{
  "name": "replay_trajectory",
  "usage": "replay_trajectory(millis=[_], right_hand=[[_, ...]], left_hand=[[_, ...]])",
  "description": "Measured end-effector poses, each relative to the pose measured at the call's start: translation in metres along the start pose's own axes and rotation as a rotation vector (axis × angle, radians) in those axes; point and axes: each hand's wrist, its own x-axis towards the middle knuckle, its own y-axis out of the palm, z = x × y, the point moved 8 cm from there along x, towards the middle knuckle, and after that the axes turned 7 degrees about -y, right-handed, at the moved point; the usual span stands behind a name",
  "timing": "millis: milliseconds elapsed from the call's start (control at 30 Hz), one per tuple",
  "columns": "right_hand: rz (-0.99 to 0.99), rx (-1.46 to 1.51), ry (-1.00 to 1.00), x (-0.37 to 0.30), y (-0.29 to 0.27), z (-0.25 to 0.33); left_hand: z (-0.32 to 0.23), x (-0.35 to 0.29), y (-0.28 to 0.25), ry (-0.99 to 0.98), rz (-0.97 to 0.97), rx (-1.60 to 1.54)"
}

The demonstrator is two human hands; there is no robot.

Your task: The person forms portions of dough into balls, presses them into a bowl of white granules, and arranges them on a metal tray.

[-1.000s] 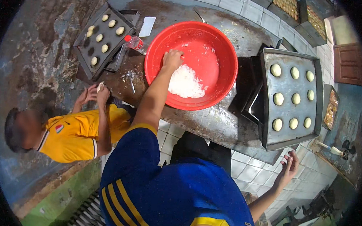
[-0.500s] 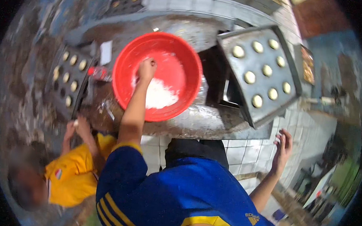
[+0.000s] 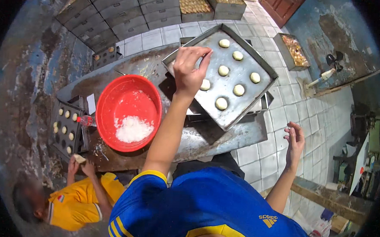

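The baking tray (image 3: 239,71) is a grey metal one, flat, with a low wall all around it and some darker marks on its shiny bottom. It sits on top of other metal trays (image 3: 265,104) at the right end of the table (image 3: 245,132), to the right of the big red basin (image 3: 133,103). It is turned like a diamond: one corner points down toward the person, and the corner across from it points away. It is nearly a square, but it looks a little longer from the upper left to the lower right. Seven pale yellow dough balls (image 3: 223,71) show on it, set apart in slanting rows. They are smooth and round, about as long as they are wide. The left hand (image 3: 189,74) is over the left part of the tray, with its thumb and fingertips pinched close together; I cannot tell if a tiny bit of something is between them. The right hand (image 3: 296,140) is up in the air over the floor tiles (image 3: 279,107), with its fingers loosely bent and a bit apart. In the basin, a white, crumbly heap (image 3: 134,129) lies near the side closest to the person.
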Motion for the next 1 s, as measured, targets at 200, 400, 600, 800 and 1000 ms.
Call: replay_trajectory(millis=[200,400,600,800,1000], right_hand=[[0.012,0.032,0.054,0.053,-0.141,-0.090],[-0.082,0.047,0.195,0.069,-0.246,-0.148],[0.125,0.087,0.207,0.060,-0.210,-0.157],[0.437,0.411,0.388,0.007,-0.133,-0.171],[0.356,0.817,0.661,0.017,-0.086,-0.232]], left_hand=[[0.086,-0.144,0.078,-0.321,0.234,0.726],[0.061,-0.319,0.062,-1.403,-0.114,-0.005],[0.081,-0.374,0.096,-1.523,-0.174,-0.561],[0.006,-0.362,0.113,-1.330,-0.048,-0.520],[-0.109,-0.393,0.198,-1.426,0.097,-0.518]])
